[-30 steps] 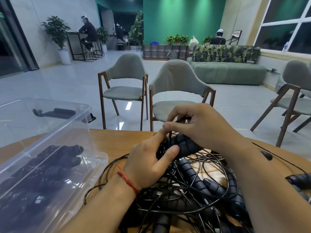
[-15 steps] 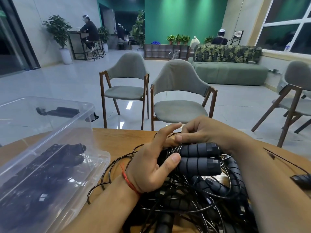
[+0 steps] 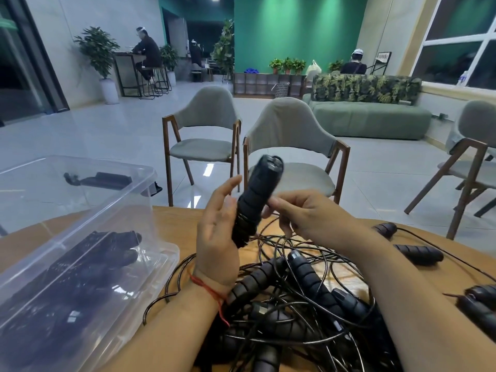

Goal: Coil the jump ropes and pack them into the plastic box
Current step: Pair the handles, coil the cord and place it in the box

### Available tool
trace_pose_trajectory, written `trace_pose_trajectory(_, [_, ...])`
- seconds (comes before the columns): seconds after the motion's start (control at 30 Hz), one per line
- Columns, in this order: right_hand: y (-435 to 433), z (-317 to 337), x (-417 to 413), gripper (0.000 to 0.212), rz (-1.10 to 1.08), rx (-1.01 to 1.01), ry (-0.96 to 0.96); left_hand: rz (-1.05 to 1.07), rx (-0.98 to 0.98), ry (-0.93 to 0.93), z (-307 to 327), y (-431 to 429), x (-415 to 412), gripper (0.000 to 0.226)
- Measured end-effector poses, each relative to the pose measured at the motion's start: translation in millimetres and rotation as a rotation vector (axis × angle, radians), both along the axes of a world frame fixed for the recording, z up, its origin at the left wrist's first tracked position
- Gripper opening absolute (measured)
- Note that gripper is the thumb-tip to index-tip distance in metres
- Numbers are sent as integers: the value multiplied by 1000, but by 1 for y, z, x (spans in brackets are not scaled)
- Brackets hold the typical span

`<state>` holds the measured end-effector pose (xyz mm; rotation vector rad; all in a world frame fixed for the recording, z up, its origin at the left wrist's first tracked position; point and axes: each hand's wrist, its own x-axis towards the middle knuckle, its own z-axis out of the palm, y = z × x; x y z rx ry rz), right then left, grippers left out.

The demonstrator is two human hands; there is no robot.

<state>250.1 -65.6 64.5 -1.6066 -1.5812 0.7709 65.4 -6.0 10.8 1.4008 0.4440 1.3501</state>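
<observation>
Left hand (image 3: 217, 237), fingers loosely straight, props paired handles (image 3: 257, 194) upright over the bench (image 3: 174, 224). Right hand (image 3: 308, 218) seems to pinch their cord (image 3: 268, 237), probably for coiling. Tangled jump ropes (image 3: 295, 291) lie beneath; part-filled plastic box (image 3: 150, 178) sits left.

The lounge beyond my wooden table (image 3: 174, 224)
Grey wood-framed chairs (image 3: 292, 124) stand before me on a glossy pale floor (image 3: 107, 135); behind them a green sofa (image 3: 370, 119), a spotlit green wall (image 3: 295, 36), potted plants (image 3: 98, 49), and dark windows (image 3: 456, 41) to my right.
</observation>
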Motion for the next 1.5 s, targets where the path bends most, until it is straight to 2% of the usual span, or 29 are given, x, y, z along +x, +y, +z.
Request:
trace_pose_trajectory(0.17, [1,-10,-9,21,-29,66,-267,100,-289,-91,1,13,4,53])
trace_pose_trajectory(0.27, [1,-11,-9,22,-75,69,-346,128,-406,-129,2,19,2,59])
trace_pose_trajectory(0.4, [1,-9,-9,16,-82,107,-404,172,-478,-133,0,25,2,54])
trace_pose_trajectory(0.6, [-4,-1,-13,30,-114,146,-471,230,-452,-24,-4,31,0,65])
trace_pose_trajectory(0.73, [-9,9,-21,34,-126,207,-608,273,-385,59,-4,29,1,56])
trace_pose_trajectory(0.83, [-15,19,-21,33,-135,306,-605,353,-270,191,-7,33,0,50])
trace_pose_trajectory(0.93, [-20,27,-24,37,-69,409,-607,380,-198,328,-11,35,1,56])
trace_pose_trajectory(1.13, [-23,33,-31,40,25,534,-694,377,-13,466,-7,18,5,21])
trace_pose_trajectory(1.27, [-25,39,-27,40,-23,633,-723,374,86,566,-8,17,7,46])
trace_pose_trajectory(1.37, [-27,40,-26,40,-58,694,-708,354,50,560,-11,18,10,57])
trace_pose_trajectory(1.5, [-27,39,-27,45,-102,740,-688,343,-50,495,-11,23,9,49])
